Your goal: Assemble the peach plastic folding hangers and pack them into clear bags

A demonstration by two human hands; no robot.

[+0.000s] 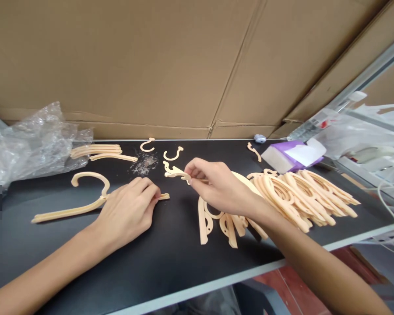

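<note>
My left hand (129, 210) lies on the black table (170, 253), fingers closed on the right arm of a flat beige plastic hanger (85, 192) whose hook points up at the left. My right hand (216, 183) hovers just right of it and pinches a small beige hanger piece (174, 172) between thumb and fingers. Below the right wrist lie several beige hanger parts (216, 221) in a fan. A large pile of the same hangers (302, 197) spreads out to the right.
Thin beige strips (98, 152) and two loose hooks (160, 150) lie at the back, beside a patch of shavings (146, 164). Crumpled clear plastic (33, 140) sits at the left, a purple-and-white pack (292, 155) at the right. A cardboard wall (184, 65) closes the back.
</note>
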